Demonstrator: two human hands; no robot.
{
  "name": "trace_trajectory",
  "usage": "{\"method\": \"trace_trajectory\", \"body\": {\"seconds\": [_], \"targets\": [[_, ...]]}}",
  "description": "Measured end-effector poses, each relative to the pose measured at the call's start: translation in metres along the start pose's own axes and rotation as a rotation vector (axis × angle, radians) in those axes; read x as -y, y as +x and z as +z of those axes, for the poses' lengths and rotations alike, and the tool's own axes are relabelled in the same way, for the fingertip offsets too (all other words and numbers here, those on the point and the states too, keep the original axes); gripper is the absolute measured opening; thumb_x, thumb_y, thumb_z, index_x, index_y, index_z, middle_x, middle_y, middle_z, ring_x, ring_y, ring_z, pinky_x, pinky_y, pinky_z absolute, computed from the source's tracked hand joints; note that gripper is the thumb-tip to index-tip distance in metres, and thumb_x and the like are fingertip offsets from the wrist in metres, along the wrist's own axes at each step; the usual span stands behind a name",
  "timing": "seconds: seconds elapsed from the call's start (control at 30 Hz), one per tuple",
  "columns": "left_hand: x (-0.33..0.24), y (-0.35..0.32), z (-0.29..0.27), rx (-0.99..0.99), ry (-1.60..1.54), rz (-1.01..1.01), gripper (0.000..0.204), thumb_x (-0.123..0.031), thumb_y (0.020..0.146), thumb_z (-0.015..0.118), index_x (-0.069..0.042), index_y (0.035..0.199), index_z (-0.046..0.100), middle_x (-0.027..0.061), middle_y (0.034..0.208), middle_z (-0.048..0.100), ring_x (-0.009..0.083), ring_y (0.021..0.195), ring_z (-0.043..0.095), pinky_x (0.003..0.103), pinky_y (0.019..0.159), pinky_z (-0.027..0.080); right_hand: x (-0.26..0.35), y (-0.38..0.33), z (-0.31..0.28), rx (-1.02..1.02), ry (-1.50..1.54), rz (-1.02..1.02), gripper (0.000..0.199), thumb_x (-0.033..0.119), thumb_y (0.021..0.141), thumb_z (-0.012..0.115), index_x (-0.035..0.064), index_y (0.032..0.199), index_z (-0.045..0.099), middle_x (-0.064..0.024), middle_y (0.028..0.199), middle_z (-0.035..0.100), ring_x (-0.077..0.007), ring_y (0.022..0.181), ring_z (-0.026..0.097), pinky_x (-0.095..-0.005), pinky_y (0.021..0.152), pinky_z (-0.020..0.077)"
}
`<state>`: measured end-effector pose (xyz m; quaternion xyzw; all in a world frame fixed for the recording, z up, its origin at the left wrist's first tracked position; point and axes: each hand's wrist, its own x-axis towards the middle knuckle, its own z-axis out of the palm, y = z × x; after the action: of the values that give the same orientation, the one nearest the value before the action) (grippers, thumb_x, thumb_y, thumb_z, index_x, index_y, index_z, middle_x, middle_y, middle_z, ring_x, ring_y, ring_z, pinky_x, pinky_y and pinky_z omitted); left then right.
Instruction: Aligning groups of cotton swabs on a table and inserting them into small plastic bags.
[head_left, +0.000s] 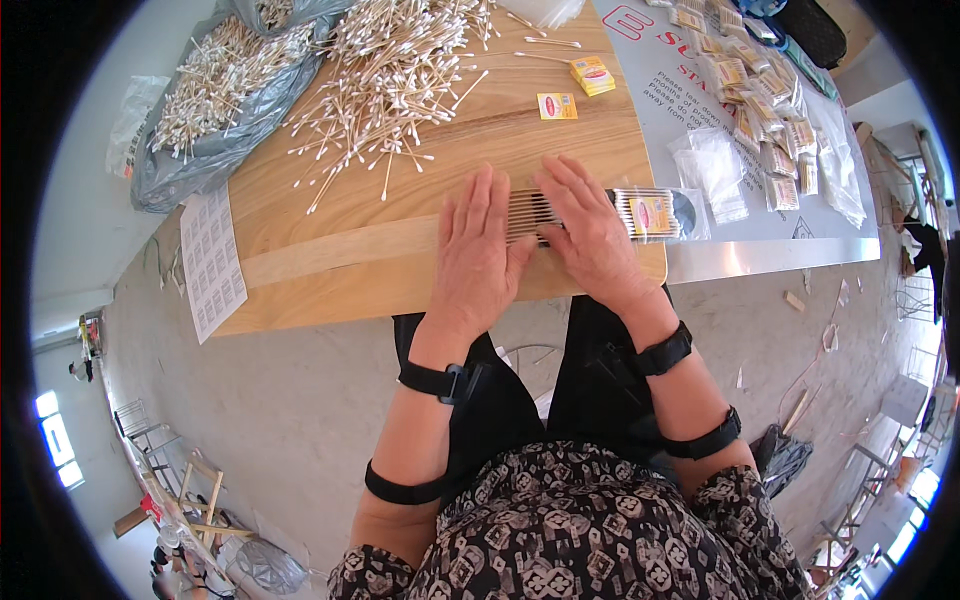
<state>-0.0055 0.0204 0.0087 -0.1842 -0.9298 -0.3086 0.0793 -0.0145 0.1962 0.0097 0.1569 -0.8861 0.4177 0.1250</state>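
Observation:
A flat row of cotton swabs [527, 212] lies near the table's front edge, its middle showing between my hands. My left hand [472, 240] is laid flat at the row's left end, fingers stretched out together and thumb toward the swabs. Over the right part of the row rests my right hand [588, 230], fingers extended, thumb pointing left. Just right of it, more swabs sit in a clear plastic bag [685, 215] with a yellow label card [651, 214] on top. How far the row runs under my palms is hidden.
A big loose pile of cotton swabs [400, 80] covers the table's far side, beside a grey bag [185, 178] full of more. Yellow cards [593, 75] lie beyond my hands. Packed swab bags [770, 95] and clear bags [715, 170] are at right; a printed sheet [212, 262] hangs over the left edge.

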Motion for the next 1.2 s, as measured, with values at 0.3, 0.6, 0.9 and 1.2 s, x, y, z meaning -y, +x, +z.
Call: {"method": "trace_trajectory", "body": {"seconds": [0.3, 0.6, 0.9, 1.2], "targets": [[-0.006, -0.011, 0.001, 0.231, 0.319, -0.007, 0.070, -0.047, 0.097, 0.045, -0.003, 0.150, 0.029, 0.0147, 0.158, 0.025, 0.0287, 0.147, 0.020, 0.049, 0.119, 0.014, -0.008, -0.016, 0.008, 0.115, -0.339, -0.156, 0.050, 0.013, 0.087, 0.059, 0.0020, 0.134, 0.050, -0.0144, 0.142, 0.048, -0.0318, 0.134, 0.043, -0.0436, 0.114, 0.0319], [-0.005, -0.012, -0.004, 0.243, 0.190, -0.007, 0.072, -0.052, 0.099, 0.038, -0.003, 0.151, 0.028, 0.0158, 0.158, 0.023, 0.0295, 0.147, 0.020, 0.051, 0.118, 0.013, 0.006, -0.029, 0.004, 0.244, -0.465, -0.079, 0.064, 0.029, 0.090, 0.058, 0.0023, 0.145, 0.037, -0.0147, 0.153, 0.034, -0.0281, 0.143, 0.030, -0.0459, 0.118, 0.0188], [-0.008, -0.017, 0.004, 0.245, 0.334, 0.006, 0.076, -0.056, 0.097, 0.039, -0.004, 0.152, 0.025, 0.0162, 0.159, 0.021, 0.0300, 0.148, 0.016, 0.051, 0.119, 0.012, 0.006, -0.028, -0.001, 0.247, -0.428, -0.100, 0.069, 0.030, 0.086, 0.061, 0.0000, 0.144, 0.037, -0.0166, 0.153, 0.033, -0.0298, 0.143, 0.029, -0.0474, 0.118, 0.0176], [-0.012, -0.017, 0.006, 0.259, 0.306, -0.001, 0.078, -0.047, 0.095, 0.050, -0.004, 0.153, 0.020, 0.0154, 0.160, 0.017, 0.0296, 0.148, 0.016, 0.049, 0.120, 0.014, -0.025, -0.041, -0.079, 0.045, -0.430, 0.041, 0.071, 0.027, 0.090, 0.061, 0.0019, 0.148, 0.030, -0.0178, 0.156, 0.027, -0.0345, 0.145, 0.024, -0.0462, 0.119, 0.0174]]}}
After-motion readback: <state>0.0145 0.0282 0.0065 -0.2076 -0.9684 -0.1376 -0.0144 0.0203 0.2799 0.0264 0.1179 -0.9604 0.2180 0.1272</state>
